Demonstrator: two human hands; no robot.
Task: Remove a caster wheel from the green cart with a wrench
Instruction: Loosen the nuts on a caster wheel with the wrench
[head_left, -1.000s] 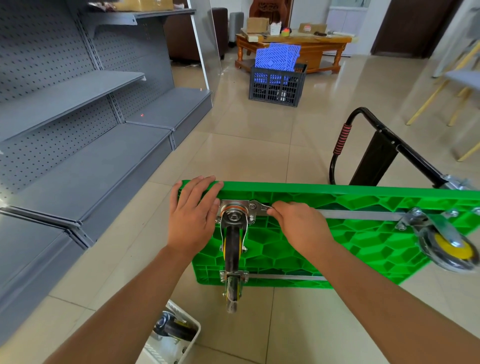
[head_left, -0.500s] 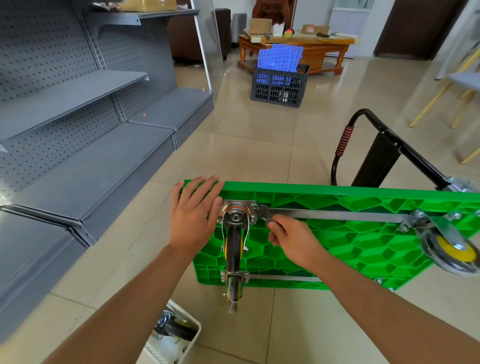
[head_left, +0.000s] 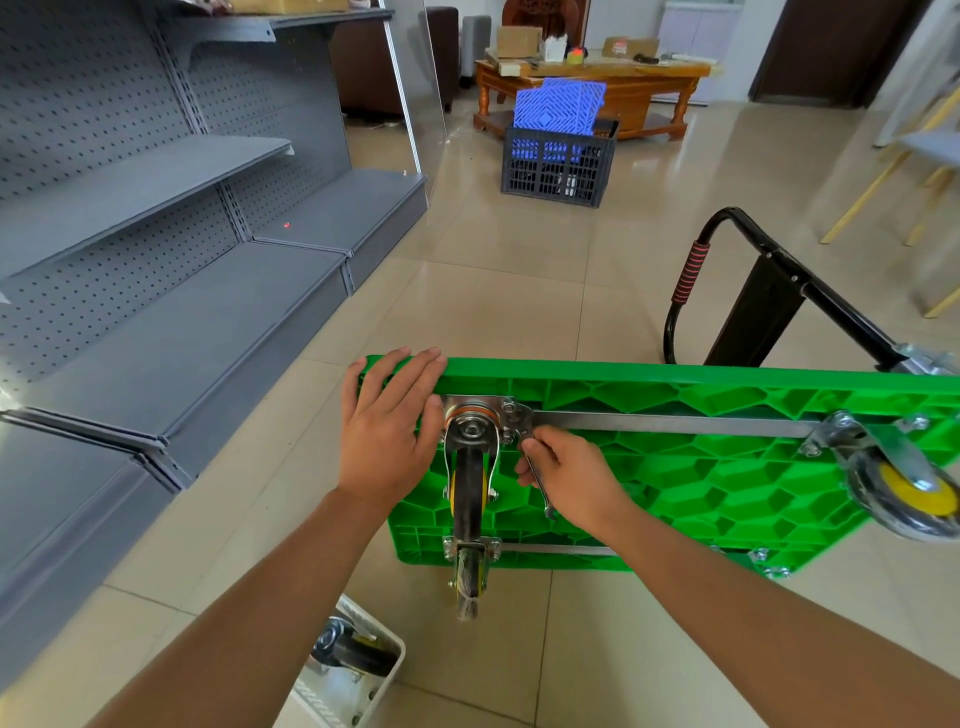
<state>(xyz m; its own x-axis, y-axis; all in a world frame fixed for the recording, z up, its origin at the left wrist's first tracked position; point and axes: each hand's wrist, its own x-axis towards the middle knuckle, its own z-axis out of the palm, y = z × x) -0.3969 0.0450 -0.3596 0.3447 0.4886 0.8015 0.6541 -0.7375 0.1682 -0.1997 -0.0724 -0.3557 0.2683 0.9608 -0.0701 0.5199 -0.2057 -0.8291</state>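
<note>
Left hand (head_left: 387, 426) flat on green cart (head_left: 675, 467), right hand (head_left: 571, 475) gripping wrench (head_left: 535, 467) at caster wheel (head_left: 467, 478), tiled floor (head_left: 493, 291), grey shelving (head_left: 156, 260) left

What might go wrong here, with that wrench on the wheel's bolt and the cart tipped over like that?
The wrench sits on a bolt at the corner of the caster wheel plate; if it slips, the right hand may strike the metal. The green cart lies on its side, steadied only by the flat left hand, so a hard pull might shift it.

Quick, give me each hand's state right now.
Left hand: open, flat on the green cart.
Right hand: closed, holding the wrench.
</note>
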